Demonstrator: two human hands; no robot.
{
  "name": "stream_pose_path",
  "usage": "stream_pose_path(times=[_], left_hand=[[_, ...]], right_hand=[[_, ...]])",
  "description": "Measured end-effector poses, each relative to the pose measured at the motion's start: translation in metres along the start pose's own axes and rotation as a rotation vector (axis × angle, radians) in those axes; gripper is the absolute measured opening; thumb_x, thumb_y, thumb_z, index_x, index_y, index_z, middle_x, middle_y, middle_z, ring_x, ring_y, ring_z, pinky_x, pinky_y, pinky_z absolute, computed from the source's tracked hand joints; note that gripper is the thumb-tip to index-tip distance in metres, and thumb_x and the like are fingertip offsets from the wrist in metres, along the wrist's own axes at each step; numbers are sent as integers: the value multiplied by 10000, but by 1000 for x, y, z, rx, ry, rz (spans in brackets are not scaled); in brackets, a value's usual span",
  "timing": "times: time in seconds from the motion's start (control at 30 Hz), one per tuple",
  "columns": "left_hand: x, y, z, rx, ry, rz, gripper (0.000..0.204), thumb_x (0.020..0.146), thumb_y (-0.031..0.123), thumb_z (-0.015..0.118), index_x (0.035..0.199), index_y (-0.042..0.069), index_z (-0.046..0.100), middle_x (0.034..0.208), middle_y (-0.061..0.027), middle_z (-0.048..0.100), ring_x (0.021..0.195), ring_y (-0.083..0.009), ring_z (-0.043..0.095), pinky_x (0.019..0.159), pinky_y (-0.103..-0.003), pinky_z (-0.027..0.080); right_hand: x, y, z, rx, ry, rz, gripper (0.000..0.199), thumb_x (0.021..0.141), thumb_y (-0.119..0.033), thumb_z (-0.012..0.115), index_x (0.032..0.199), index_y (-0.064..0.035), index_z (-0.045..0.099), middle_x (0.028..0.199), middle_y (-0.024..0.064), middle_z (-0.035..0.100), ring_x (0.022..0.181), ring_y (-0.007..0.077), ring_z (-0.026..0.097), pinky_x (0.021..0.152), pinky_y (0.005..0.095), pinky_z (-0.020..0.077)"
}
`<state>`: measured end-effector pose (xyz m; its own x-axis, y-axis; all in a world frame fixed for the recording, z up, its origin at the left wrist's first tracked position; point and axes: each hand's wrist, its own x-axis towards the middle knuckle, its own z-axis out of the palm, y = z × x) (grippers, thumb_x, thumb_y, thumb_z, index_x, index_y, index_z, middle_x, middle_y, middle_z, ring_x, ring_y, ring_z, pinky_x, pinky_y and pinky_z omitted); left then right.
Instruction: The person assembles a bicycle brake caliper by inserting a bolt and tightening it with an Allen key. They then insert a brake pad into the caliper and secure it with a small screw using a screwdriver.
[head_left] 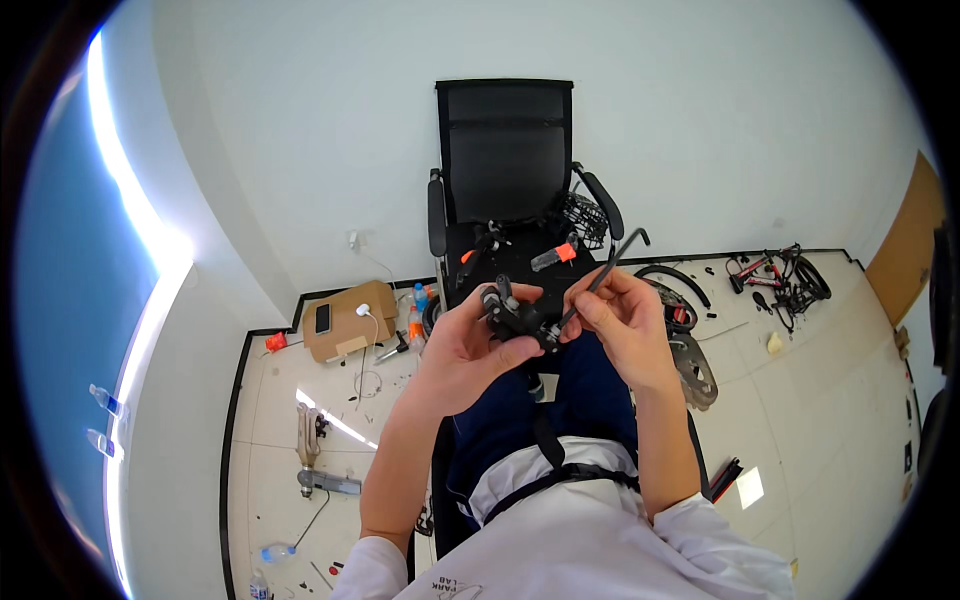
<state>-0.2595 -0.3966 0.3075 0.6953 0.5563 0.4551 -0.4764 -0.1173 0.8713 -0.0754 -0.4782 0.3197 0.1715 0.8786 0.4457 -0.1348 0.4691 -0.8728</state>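
In front of my lap, my left hand (462,358) is closed round a black jointed metal part (512,318) with short stubs, which looks like a bicycle component. My right hand (632,325) grips a long dark hex key (612,262), its short bent end pointing up and away. The key's lower end meets the right side of the black part near my left thumb. Whether it sits inside a bolt socket is too small to tell. My fingers cover much of the part.
A black office chair (507,150) faces me, with loose black parts and an orange-and-grey item (556,257) on its seat. Cardboard (350,322) bearing a phone (323,318) lies left; a metal frame piece (310,440) is nearer. Bike parts (785,280) lie right, by the wall.
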Motion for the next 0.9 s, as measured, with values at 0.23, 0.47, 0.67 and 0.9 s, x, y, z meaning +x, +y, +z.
stream_pose_path(times=[0.23, 0.47, 0.67, 0.9], left_hand=[[-3, -6, 5, 143, 82, 164, 569, 753, -122, 713, 1280, -63, 505, 1197, -128, 592, 1103, -192, 599, 926, -341, 509], [4, -36, -4, 242, 155, 484, 482, 865, 116, 717, 1266, -57, 511, 1132, -109, 611, 1023, -171, 599, 917, -326, 462], [3, -44, 19, -511, 16, 335, 525, 1015, 252, 460, 1450, 42, 252, 1172, -142, 538, 1006, -193, 571, 830, -319, 478], [1, -41, 14, -577, 48, 291, 521, 1000, 204, 495, 1446, 56, 270, 1095, -125, 530, 853, -183, 567, 627, -286, 466]], right_hand=[[-1, -7, 2, 131, 50, 90, 135, 934, -90, 601, 964, 39, 579, 754, 90, 624, 624, 151, 616, 608, 295, 543], [-5, -5, 8, 419, -31, 144, 149, 936, -97, 595, 947, 50, 581, 744, 139, 661, 620, 200, 661, 578, 335, 576], [-13, -4, 44, 255, 169, 0, 115, 943, -87, 574, 948, 26, 559, 782, 139, 674, 602, 176, 658, 569, 348, 591], [-8, 1, 40, 194, 239, 2, 168, 927, -89, 616, 1013, 54, 636, 811, 128, 686, 637, 154, 663, 605, 312, 584]])
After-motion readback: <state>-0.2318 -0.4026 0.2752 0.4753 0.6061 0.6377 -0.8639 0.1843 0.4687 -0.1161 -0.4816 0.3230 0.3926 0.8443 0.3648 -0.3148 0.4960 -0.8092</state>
